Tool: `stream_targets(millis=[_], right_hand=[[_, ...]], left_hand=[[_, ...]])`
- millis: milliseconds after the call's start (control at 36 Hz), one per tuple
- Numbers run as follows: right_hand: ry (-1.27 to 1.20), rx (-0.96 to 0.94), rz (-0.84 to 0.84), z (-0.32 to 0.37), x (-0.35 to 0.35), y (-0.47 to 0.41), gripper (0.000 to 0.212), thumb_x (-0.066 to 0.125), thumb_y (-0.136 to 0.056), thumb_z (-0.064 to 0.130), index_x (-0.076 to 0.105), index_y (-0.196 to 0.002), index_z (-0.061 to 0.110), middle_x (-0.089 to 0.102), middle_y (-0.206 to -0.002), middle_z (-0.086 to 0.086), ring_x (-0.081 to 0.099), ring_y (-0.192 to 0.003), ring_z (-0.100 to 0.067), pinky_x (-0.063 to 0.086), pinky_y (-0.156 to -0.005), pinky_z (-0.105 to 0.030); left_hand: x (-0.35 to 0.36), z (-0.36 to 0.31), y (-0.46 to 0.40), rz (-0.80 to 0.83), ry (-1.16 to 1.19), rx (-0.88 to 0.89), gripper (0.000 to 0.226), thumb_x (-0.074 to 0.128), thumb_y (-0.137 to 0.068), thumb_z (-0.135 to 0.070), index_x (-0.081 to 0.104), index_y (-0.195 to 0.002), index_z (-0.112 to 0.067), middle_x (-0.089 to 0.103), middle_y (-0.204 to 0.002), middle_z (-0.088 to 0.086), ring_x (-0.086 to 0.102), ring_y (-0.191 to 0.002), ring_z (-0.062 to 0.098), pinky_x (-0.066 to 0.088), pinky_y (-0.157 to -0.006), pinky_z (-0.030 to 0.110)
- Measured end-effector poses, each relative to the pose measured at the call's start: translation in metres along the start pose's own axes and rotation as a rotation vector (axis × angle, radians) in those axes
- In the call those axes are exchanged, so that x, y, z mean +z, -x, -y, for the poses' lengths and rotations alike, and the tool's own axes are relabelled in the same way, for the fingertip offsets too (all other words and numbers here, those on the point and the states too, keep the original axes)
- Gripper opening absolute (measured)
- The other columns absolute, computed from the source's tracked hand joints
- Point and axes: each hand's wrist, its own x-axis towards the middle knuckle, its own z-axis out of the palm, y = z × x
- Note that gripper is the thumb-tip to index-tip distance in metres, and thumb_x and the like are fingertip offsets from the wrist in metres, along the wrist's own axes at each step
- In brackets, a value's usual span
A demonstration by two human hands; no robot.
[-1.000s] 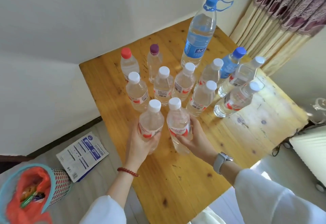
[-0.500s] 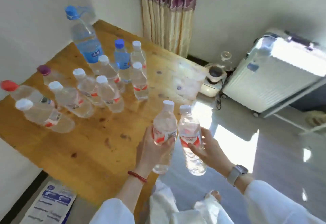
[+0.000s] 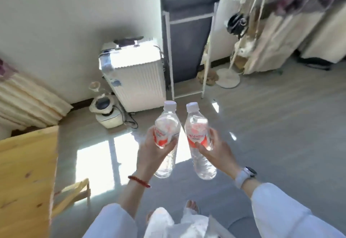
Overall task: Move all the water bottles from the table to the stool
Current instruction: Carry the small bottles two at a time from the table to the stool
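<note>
The left hand [image 3: 149,155] gripped the left bottle [image 3: 166,140] and the right hand [image 3: 219,153] gripped the right bottle [image 3: 199,140], fingers wrapped round the red labels (both white caps pointing up and away). They hung side by side above the floor [image 3: 271,134], apart from the table [image 3: 24,172] at left. Beyond stood a white suitcase [image 3: 136,82].

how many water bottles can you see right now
2. One bottle is in the left hand, the other bottle in the right hand. More may stand on the table, mostly out of view.
</note>
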Motion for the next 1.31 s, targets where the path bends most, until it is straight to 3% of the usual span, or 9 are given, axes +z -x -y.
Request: stream_targets(millis=[194, 306, 472, 722, 889, 1167, 1306], right_hand=[[-0.053, 0.21, -0.279, -0.078, -0.106, -0.04, 0.049, 0.066, -0.075, 0.044, 0.045, -0.111, 0.018, 0.061, -0.096, -0.003, 0.059, -0.089, -0.03, 0.046, -0.074, -0.038], [-0.103, 0.297, -0.389, -0.122, -0.159, -0.069, 0.054, 0.065, -0.075, 0.047, 0.044, -0.117, 0.022, 0.063, -0.104, -0.001, 0.06, -0.093, -0.028, 0.048, -0.077, -0.037], [-0.172, 0.347, -0.505, -0.184, -0.249, -0.14, 0.055, 0.065, -0.074, 0.05, 0.043, -0.118, 0.026, 0.06, -0.103, 0.013, 0.061, -0.097, -0.019, 0.05, -0.081, -0.037], [-0.218, 0.476, -0.674, -0.264, -0.411, -0.228, 0.057, 0.062, -0.074, 0.055, 0.04, -0.119, 0.027, 0.061, -0.107, 0.013, 0.062, -0.096, -0.013, 0.051, -0.084, -0.038], [-0.246, 0.588, -0.849, -0.336, -0.506, -0.226, 0.056, 0.063, -0.077, 0.05, 0.041, -0.121, 0.023, 0.061, -0.114, 0.006, 0.061, -0.1, -0.016, 0.05, -0.086, -0.039], [-0.257, 0.713, -1.009, -0.509, -0.681, -0.207, 0.054, 0.064, -0.077, 0.049, 0.041, -0.12, 0.026, 0.061, -0.117, 0.006, 0.062, -0.101, -0.018, 0.051, -0.087, -0.043], [-0.272, 0.773, -1.079, -0.587, -0.787, -0.196, 0.052, 0.065, -0.075, 0.048, 0.042, -0.117, 0.027, 0.064, -0.102, 0.009, 0.063, -0.091, -0.015, 0.052, -0.084, -0.041]], left_hand=[[0.114, -0.086, -0.091, 0.214, -0.053, 0.145, 0.052, 0.068, -0.07, -0.053, 0.045, -0.104, -0.023, 0.059, -0.09, -0.008, 0.061, -0.078, 0.014, 0.049, -0.065, 0.029], [0.185, -0.13, -0.144, 0.318, -0.022, 0.234, 0.056, 0.069, -0.07, -0.052, 0.045, -0.112, -0.022, 0.058, -0.093, -0.01, 0.062, -0.082, 0.013, 0.054, -0.071, 0.036], [0.304, -0.201, -0.234, 0.45, -0.011, 0.317, 0.046, 0.069, -0.066, -0.053, 0.042, -0.097, -0.031, 0.056, -0.082, -0.018, 0.057, -0.074, 0.001, 0.044, -0.059, 0.02], [0.483, -0.35, -0.346, 0.663, 0.005, 0.438, 0.046, 0.07, -0.067, -0.053, 0.046, -0.091, -0.021, 0.059, -0.077, -0.012, 0.059, -0.068, 0.009, 0.049, -0.059, 0.031], [0.613, -0.448, -0.358, 0.862, -0.001, 0.577, 0.046, 0.069, -0.064, -0.058, 0.042, -0.088, -0.028, 0.057, -0.073, -0.016, 0.056, -0.064, -0.004, 0.042, -0.049, 0.01], [0.85, -0.61, -0.32, 1.035, 0.001, 0.678, 0.047, 0.073, -0.064, -0.053, 0.047, -0.094, -0.028, 0.059, -0.074, -0.021, 0.055, -0.065, -0.009, 0.039, -0.053, 0.008], [0.956, -0.704, -0.295, 1.072, 0.038, 0.642, 0.044, 0.076, -0.063, -0.05, 0.048, -0.086, -0.023, 0.06, -0.067, -0.011, 0.054, -0.059, -0.004, 0.041, -0.051, 0.01]])
